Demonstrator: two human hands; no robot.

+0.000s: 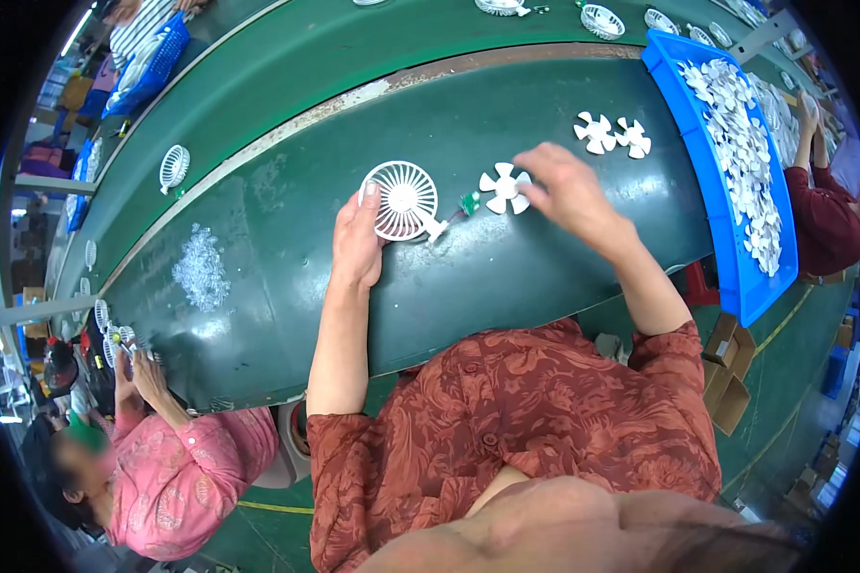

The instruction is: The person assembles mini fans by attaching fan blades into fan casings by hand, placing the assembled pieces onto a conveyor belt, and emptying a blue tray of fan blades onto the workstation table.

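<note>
My left hand [357, 239] is closed on the left rim of a round white fan housing [404, 199] with a spoked grille. A short stub, thin wires and a small green circuit board [469, 202] extend from the housing's lower right. Just right of the board lies a white fan blade [504, 188] with several petals. My right hand [571, 191] is at that blade's right edge, thumb and forefinger apart; whether they touch it I cannot tell. Two more white fan blades, a left one [595, 133] and a right one [633, 138], lie farther right on the green table.
A blue tray [661, 72] full of white fan blades stands at the right end of the green table [306, 286]. Small clear parts [201, 269] lie heaped at left. Beyond runs a green conveyor [287, 76] carrying fan housings. A co-worker in pink [186, 477] sits at left.
</note>
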